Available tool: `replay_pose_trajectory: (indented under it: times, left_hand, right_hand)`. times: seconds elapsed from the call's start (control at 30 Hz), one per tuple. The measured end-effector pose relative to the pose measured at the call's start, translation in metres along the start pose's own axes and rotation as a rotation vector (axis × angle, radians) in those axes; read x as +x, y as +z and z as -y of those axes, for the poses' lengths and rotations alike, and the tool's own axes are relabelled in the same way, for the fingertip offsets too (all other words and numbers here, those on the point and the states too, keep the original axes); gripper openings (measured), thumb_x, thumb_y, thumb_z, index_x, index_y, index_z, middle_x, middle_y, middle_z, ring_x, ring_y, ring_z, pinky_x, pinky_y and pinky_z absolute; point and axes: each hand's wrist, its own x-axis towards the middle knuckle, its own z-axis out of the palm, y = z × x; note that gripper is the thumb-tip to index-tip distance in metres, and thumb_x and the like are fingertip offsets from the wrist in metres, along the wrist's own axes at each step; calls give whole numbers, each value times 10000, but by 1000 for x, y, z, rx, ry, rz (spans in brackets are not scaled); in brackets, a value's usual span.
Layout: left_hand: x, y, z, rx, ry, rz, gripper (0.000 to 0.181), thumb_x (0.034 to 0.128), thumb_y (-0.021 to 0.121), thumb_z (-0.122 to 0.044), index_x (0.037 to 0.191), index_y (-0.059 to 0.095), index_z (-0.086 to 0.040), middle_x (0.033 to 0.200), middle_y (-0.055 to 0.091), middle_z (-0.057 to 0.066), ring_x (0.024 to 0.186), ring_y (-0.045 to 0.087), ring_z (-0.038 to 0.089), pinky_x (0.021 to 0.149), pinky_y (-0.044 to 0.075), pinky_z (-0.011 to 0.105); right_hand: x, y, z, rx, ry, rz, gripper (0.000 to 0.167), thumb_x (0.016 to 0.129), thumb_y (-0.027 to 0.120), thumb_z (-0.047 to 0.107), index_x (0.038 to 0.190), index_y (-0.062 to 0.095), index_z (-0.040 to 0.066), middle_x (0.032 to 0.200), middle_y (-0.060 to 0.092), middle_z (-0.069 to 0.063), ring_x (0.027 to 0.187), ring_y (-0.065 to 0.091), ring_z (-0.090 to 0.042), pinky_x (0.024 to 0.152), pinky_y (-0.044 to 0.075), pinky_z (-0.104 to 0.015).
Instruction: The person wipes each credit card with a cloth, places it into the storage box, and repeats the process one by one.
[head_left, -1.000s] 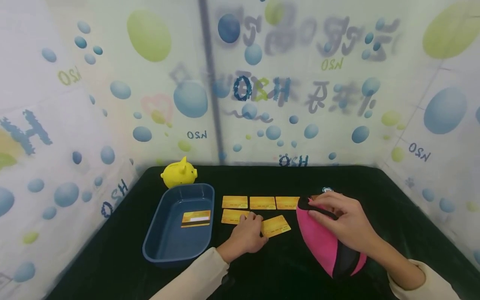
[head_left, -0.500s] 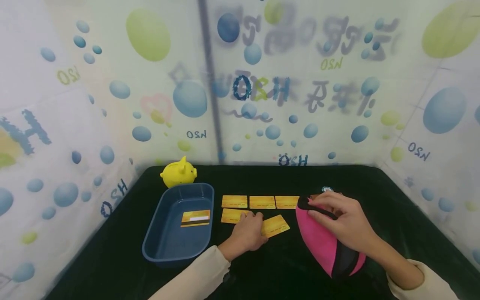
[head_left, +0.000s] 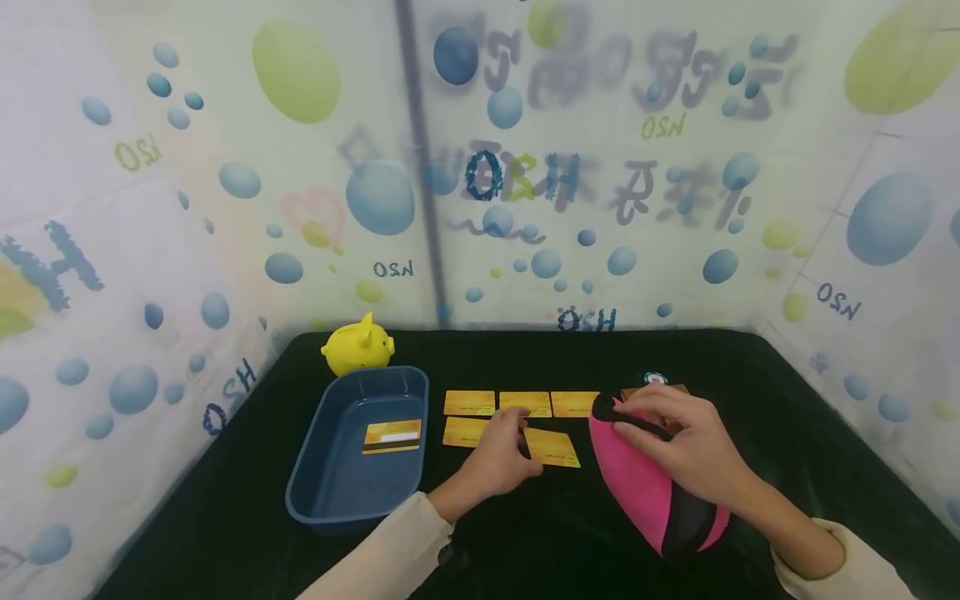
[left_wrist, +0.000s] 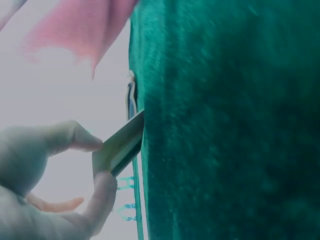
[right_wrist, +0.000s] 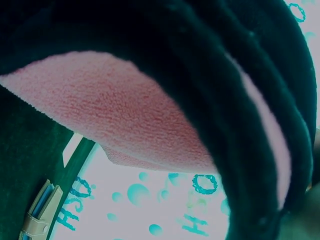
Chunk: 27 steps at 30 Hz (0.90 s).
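My left hand [head_left: 498, 454] pinches a yellow bank card [head_left: 553, 448] by its edges between thumb and a finger. In the left wrist view that card [left_wrist: 120, 145] is tilted, one corner close to the green cloth. Several more yellow cards lie in two rows just beyond; one card [head_left: 462, 432] is partly covered by the hand. My right hand [head_left: 690, 442] grips the top of a pink cloth item with black trim [head_left: 633, 487], which hangs down. Its fleecy pink surface [right_wrist: 115, 100] fills much of the right wrist view; its kind is unclear.
A blue plastic basin [head_left: 322, 492] at the left holds one card [head_left: 392, 437], stripe side up. Behind it stands a yellow piggy bank [head_left: 356, 348]. A brown wallet [head_left: 633, 392] and a round chip [head_left: 656, 378] lie beyond my right hand. Printed curtains enclose the table.
My left hand has shifted slightly, its fingers moving up and away, and the card it pinches has turned and tilted. My right hand and the pink cloth item have barely moved.
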Motion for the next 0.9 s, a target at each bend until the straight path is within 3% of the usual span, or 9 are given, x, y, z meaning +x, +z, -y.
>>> replay_pose_trajectory:
  times: [0.2,0.9]
  left_hand:
    - [1,-4,-4,-121,35,10,679,788,798,-44,1391,487,-36,1337,469,125,1081,609,218,782,564,268]
    - [4,-2,-3,-175,57,21,640,813,780,-27,1389,501,-24,1304,551,137,1037,653,239,799,584,326]
  right_hand:
    - [0,0,-1,4,-16,-11,389,709,824,-103,1014,759,131,970,699,34,735,467,-56,552,393,-218]
    - [-2,-2,-1,26,14,2,378,732,810,-101,1038,751,113,1023,707,1,802,539,-74,575,458,-195]
